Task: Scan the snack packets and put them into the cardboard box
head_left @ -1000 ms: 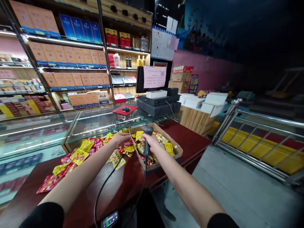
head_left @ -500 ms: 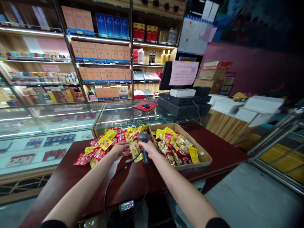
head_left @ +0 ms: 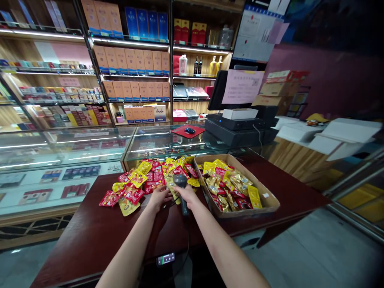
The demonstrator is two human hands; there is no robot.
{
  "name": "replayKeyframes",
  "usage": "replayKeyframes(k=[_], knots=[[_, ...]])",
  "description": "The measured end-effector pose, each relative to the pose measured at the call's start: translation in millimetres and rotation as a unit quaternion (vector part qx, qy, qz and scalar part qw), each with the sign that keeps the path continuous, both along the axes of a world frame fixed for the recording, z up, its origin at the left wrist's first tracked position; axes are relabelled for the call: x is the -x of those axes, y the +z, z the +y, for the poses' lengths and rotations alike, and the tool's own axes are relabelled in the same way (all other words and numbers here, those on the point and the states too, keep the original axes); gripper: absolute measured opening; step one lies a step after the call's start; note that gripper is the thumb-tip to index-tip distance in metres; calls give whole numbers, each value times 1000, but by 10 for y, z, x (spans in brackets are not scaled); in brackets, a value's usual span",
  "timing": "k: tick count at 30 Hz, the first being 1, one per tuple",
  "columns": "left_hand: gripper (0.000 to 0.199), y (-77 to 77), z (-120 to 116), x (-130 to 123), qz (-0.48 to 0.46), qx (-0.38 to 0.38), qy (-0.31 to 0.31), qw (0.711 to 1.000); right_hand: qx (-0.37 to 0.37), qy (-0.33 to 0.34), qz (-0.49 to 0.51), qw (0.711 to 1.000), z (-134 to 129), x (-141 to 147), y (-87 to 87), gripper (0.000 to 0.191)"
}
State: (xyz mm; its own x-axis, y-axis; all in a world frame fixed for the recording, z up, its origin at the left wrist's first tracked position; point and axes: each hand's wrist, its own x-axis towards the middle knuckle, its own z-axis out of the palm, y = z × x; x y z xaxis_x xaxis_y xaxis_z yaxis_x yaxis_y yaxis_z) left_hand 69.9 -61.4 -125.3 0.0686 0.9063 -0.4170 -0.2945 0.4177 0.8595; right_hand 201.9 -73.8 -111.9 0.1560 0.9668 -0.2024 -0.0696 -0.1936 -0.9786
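Note:
My right hand (head_left: pixel 188 195) is wrapped round a dark handheld scanner (head_left: pixel 181 181), its head pointing away from me. Just left of it, my left hand (head_left: pixel 161 197) has its fingers curled at the near edge of a gold-yellow packet (head_left: pixel 170 183); the fingertips are partly hidden, so its hold is unclear. Behind both hands, a heap of red and yellow snack packets (head_left: pixel 154 176) lies on the dark red table (head_left: pixel 81 228). To the right, an open cardboard box (head_left: pixel 271 203) holds several gold, red and yellow packets.
A glass display counter (head_left: pixel 129 150) borders the table's far side. On it stand a monitor (head_left: pixel 218 91) and a black cash drawer (head_left: pixel 237 136). A lit phone-like device (head_left: pixel 165 259) is at the near edge. Stocked shelves (head_left: pixel 132 76) rise behind.
The whole view has shifted, with the counter items appearing farther right. My left hand has drawn slightly nearer to me, while my right hand still grips the scanner.

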Motion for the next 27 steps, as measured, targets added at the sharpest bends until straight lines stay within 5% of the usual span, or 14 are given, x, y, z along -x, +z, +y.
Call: replayKeyframes(k=[5,9,13,17,23,27], knots=[[33,-63,-92,-57,82,-87,-21,993,9,-19,38,999,-144,67,82,15],[30,-22,-157,30,151,-180,25,972,12,-34,140,990,-223,89,209,18],[26,88,-243,166,288,-285,74,911,28,-55,248,967,-245,80,355,36],[25,217,-356,233,304,-410,83,856,33,-49,301,952,-238,108,416,41],[21,365,-453,229,242,-342,17,908,28,-104,244,964,-201,176,291,35],[29,410,-401,240,170,-321,69,929,26,-100,206,973,-185,132,267,32]])
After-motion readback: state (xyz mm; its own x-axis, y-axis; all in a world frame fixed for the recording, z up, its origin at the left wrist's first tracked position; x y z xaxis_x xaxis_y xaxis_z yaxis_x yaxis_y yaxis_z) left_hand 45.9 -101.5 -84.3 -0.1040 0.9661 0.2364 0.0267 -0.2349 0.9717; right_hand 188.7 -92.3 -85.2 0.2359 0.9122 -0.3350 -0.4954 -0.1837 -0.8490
